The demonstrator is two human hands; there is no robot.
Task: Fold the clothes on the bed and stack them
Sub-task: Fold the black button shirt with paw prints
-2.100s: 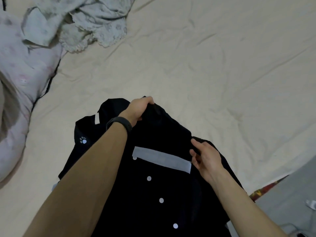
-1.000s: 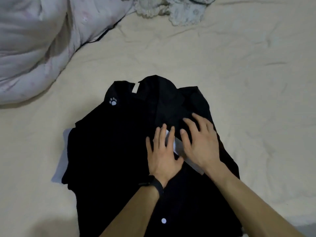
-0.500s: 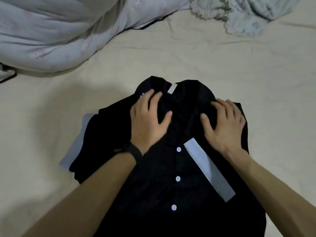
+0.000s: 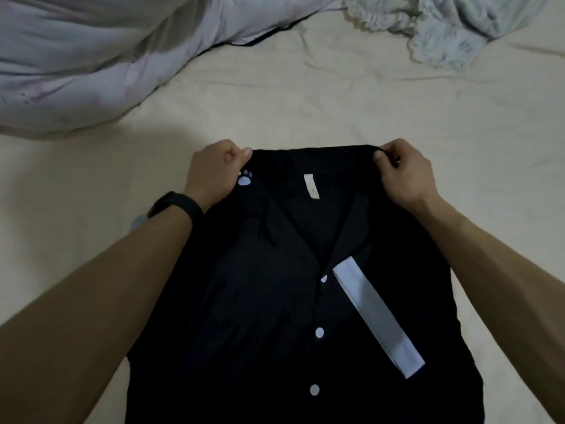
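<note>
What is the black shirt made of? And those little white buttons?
The shirt looks like thin, matte woven cloth: it folds and creases softly at the collar. The buttons are probably smooth plastic: small pale discs with a faint sheen, too small to be sure.

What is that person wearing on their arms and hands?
No sleeves show on either arm, and there are no gloves: the left hand and right hand are bare. A black wristband, like a fitness band, wraps the left wrist.
</note>
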